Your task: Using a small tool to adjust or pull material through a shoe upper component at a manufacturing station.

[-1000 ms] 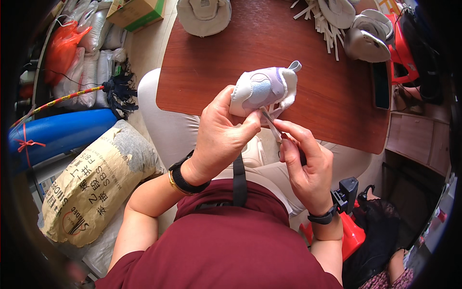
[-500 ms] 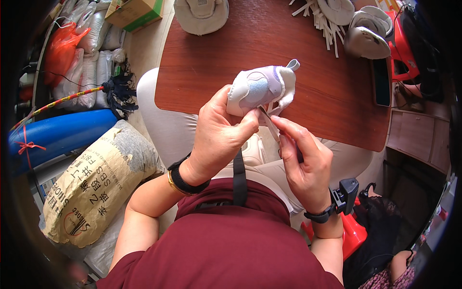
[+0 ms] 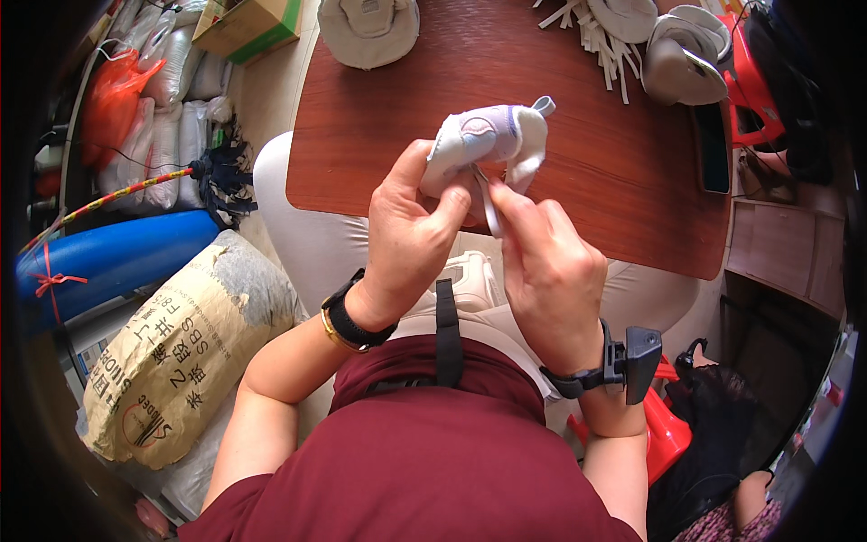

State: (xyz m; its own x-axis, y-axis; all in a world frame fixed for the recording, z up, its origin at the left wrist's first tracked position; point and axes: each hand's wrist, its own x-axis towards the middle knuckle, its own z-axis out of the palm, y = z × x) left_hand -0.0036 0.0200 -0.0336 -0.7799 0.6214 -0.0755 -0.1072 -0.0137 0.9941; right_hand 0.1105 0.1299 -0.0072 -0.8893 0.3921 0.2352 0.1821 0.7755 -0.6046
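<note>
A small white and lavender shoe upper (image 3: 508, 135) with a loop at its heel is held up over the near edge of the table. My left hand (image 3: 406, 239) is closed on its toe end, thumb in front and fingers behind. My right hand (image 3: 553, 280) is closed in a pinch on a narrow white lace (image 3: 491, 217) that hangs from the upper's opening. A thin dark tip shows where the lace meets the upper; the tool it belongs to, if any, is mostly hidden by my fingers.
On the brown table (image 3: 379, 144) lie a pale upper (image 3: 368, 32) at the far left, more uppers (image 3: 686, 59) with a bunch of white strips (image 3: 619, 59) at the far right, and a dark phone (image 3: 713, 149). Left stand a printed sack (image 3: 172, 352) and a blue cylinder (image 3: 117, 257).
My right hand has turned knuckles-up and moved slightly left, closer to the upper. The upper has tilted and risen a little, with my left hand still gripping its toe.
</note>
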